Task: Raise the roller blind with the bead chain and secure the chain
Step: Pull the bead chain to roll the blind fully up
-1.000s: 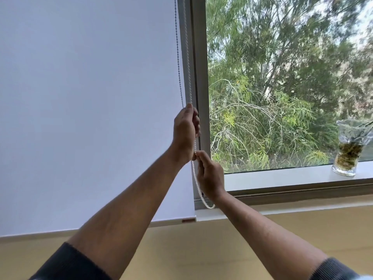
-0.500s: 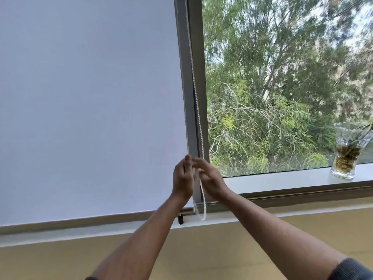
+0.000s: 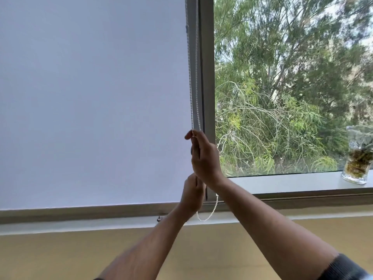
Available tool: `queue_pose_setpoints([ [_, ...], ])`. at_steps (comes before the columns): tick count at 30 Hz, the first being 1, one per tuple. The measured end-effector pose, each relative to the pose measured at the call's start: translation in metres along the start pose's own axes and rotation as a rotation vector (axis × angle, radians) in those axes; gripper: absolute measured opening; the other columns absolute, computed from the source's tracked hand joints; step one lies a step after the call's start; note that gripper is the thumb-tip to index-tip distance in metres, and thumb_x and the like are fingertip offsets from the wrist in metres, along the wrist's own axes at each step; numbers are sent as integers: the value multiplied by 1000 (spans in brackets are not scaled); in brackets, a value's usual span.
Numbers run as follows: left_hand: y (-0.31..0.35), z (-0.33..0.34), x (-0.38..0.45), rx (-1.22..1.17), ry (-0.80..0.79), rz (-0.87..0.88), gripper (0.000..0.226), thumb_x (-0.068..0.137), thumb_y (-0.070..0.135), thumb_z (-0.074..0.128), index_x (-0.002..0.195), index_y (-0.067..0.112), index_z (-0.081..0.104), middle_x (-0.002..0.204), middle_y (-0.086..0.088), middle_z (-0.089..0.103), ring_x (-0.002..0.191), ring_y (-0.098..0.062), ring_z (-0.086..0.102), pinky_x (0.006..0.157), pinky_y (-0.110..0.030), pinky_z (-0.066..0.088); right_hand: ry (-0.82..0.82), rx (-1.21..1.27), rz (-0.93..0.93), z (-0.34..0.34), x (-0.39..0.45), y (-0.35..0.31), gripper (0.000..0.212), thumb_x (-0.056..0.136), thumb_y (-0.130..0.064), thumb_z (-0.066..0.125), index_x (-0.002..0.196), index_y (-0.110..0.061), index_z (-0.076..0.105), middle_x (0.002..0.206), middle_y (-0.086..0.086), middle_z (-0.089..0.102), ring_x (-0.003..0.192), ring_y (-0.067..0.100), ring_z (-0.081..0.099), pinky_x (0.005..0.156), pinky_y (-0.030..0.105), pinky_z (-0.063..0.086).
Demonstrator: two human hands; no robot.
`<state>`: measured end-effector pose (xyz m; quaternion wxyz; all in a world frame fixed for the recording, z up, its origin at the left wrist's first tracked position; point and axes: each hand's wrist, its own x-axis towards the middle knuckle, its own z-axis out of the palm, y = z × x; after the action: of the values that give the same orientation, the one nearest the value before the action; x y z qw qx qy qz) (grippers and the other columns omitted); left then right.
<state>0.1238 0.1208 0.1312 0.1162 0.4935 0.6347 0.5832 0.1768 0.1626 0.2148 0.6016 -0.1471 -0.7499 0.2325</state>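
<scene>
Head view shows your right hand (image 3: 203, 156) pinching the bead chain (image 3: 193, 93) up high and your left hand (image 3: 191, 196) gripping it lower down, but the roller blind (image 3: 90, 98) hangs nearly to the sill (image 3: 282, 181), so most pulling and the securing are left

I can read no text, label, brand or number anywhere here, neither on the roller blind (image 3: 90, 98) nor on the glass vase (image 3: 358, 154).

Both forearms raised and converging; right hand (image 3: 203, 156) uppermost, fingers (image 3: 189, 136) pinched shut, left hand (image 3: 191, 196) fisted directly beneath its wrist.
</scene>
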Motion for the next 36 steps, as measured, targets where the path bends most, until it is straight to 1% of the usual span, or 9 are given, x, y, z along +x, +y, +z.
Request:
queue_pose_setpoints([
  [5,-20,-6,-13,-31,-81,-69,44,105,15,41,62,20,45,44,8,48,43,-5,40,49,-29,30,-42,-162,-48,-4,-26,21,19,107,-25,40,110,-23,58,50,7,49,41,26,47,44,35,37],
  [10,12,-20,8,-238,-24,-54,45,109,29,29,96,-2,59,81,-22,62,73,-25,58,66,-32,48,-19,-256,-72,-12,-25,27,21,103,-37,32,110,-30,51,57,-1,60,49,28,61,46,36,46],
  [12,43,-28,27,-299,37,-22,51,108,33,26,105,-4,60,90,-18,68,81,-24,63,74,-36,51,-24,-261,-92,-14,-25,28,22,102,-40,31,112,-30,49,71,5,74,57,31,70,47,37,53],
  [16,109,-42,59,-415,33,111,39,109,30,30,100,9,62,83,-6,65,72,-16,62,62,-23,50,23,-310,-173,-16,-25,29,19,104,-31,34,111,-27,51,62,11,66,44,32,57,42,30,34],
  [21,171,-48,80,-425,-18,219,34,106,26,34,85,16,58,60,3,53,47,-12,45,42,-24,36,7,-315,-153,-16,-27,27,17,104,-29,36,104,-29,52,57,9,58,45,30,50,44,35,36],
  [27,151,-30,64,-253,41,359,43,105,19,34,63,22,40,51,-2,36,41,-13,28,42,-26,23,-148,-355,-172,-23,-26,41,17,100,-21,42,110,-27,55,60,12,65,45,32,50,52,27,25],
  [30,128,-34,60,-256,60,330,40,106,17,33,67,18,40,53,-2,34,43,-14,27,43,-27,22,-254,-386,-174,-28,-32,57,17,98,-24,42,107,-31,54,62,-1,57,51,11,30,50,26,22],
  [33,105,-35,57,-141,85,339,35,104,21,36,71,15,43,54,0,38,46,-15,32,46,-32,29,-279,-276,-29,-29,-38,67,18,101,-23,44,104,-38,52,70,-14,57,56,12,46,52,31,36],
  [36,80,-32,50,-65,92,331,35,103,17,40,70,27,45,55,9,44,49,-7,38,50,-30,35,-183,60,207,-30,-29,55,26,102,-30,40,118,-31,61,87,-2,70,82,18,67,75,40,53],
])
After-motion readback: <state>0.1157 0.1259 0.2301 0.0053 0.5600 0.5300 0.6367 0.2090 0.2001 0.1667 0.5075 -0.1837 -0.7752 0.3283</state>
